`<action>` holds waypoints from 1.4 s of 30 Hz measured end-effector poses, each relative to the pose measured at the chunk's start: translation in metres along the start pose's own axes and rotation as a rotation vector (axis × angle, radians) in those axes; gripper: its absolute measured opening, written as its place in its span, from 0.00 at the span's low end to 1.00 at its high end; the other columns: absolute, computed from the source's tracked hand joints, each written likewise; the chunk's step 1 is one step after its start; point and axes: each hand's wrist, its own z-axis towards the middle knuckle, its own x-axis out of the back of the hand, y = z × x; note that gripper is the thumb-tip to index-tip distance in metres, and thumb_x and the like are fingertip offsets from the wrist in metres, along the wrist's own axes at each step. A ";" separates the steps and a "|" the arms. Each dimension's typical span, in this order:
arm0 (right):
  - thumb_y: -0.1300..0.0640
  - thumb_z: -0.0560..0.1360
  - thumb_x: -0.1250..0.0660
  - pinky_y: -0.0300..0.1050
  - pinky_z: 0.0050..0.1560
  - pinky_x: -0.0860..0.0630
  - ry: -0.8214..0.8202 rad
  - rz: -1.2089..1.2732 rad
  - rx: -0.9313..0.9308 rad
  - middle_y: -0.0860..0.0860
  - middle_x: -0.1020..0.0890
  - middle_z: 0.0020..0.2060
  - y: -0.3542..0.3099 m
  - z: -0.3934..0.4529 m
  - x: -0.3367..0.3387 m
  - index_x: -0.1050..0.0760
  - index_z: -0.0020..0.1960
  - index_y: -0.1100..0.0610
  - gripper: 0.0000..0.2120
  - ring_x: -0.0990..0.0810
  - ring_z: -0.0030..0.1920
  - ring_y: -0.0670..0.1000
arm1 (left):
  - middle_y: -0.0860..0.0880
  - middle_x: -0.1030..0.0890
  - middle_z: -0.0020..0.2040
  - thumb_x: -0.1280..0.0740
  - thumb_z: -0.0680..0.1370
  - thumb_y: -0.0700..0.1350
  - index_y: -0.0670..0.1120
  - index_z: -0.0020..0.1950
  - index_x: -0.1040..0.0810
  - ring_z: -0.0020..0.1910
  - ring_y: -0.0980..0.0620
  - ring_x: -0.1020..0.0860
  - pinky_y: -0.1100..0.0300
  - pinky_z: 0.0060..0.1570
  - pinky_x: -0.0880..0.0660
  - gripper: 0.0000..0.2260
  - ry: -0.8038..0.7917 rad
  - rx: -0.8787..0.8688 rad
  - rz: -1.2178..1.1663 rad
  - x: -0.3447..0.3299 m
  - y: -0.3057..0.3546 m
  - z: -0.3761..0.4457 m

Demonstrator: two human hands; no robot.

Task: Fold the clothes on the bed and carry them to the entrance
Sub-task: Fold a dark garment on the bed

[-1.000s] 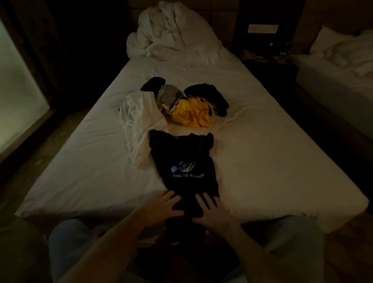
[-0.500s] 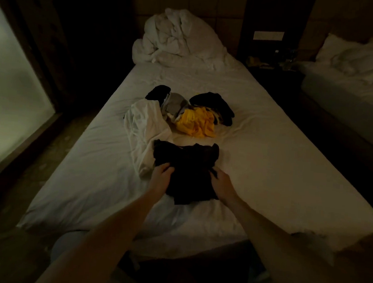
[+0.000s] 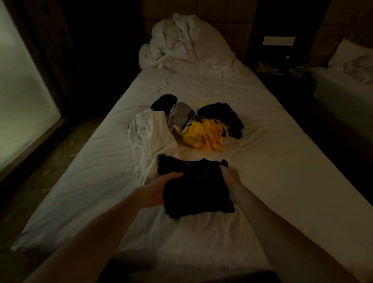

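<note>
The folded black shirt point(image 3: 196, 189) lies on the bed point(image 3: 278, 170), near its foot edge. The left hand point(image 3: 160, 189) grips the shirt's left side; the right hand point(image 3: 230, 177) grips its right upper corner. Behind it lie a white garment point(image 3: 148, 136), a yellow garment point(image 3: 203, 137) and dark garments point(image 3: 224, 117).

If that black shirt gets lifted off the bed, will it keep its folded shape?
Probably not: the black shirt looks soft and floppy, its edges already wavy. It likely sags unless both the left hand and right hand support it. Seems light.
</note>
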 end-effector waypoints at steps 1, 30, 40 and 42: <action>0.47 0.69 0.31 0.48 0.44 0.22 -0.041 0.016 -0.011 0.57 0.18 0.50 -0.003 0.002 -0.001 0.26 0.65 0.57 0.27 0.18 0.49 0.58 | 0.45 0.17 0.54 0.30 0.76 0.51 0.43 0.60 0.21 0.55 0.46 0.19 0.55 0.50 0.22 0.17 -0.011 -0.011 0.062 0.000 0.003 0.002; 0.57 0.75 0.34 0.44 0.69 0.38 -0.420 -1.134 0.611 0.49 0.31 0.63 0.000 0.090 0.009 0.25 0.65 0.52 0.19 0.37 0.66 0.48 | 0.51 0.32 0.70 0.44 0.74 0.66 0.59 0.67 0.28 0.69 0.50 0.34 0.53 0.70 0.37 0.24 0.102 -1.031 1.947 0.052 0.010 0.116; 0.56 0.80 0.38 0.40 0.38 0.30 0.066 -0.420 0.305 0.54 0.19 0.42 -0.017 0.088 0.002 0.23 0.45 0.62 0.11 0.21 0.44 0.52 | 0.47 0.18 0.39 0.40 0.81 0.52 0.43 0.46 0.19 0.41 0.53 0.20 0.50 0.44 0.24 0.16 0.468 -0.505 0.424 0.030 0.044 0.112; 0.54 0.80 0.40 0.42 0.43 0.28 0.151 -0.450 0.123 0.55 0.20 0.47 -0.017 0.099 0.007 0.23 0.49 0.62 0.12 0.21 0.46 0.55 | 0.44 0.18 0.48 0.43 0.81 0.56 0.42 0.56 0.20 0.50 0.46 0.19 0.49 0.54 0.24 0.20 0.613 -0.411 0.427 0.041 0.054 0.118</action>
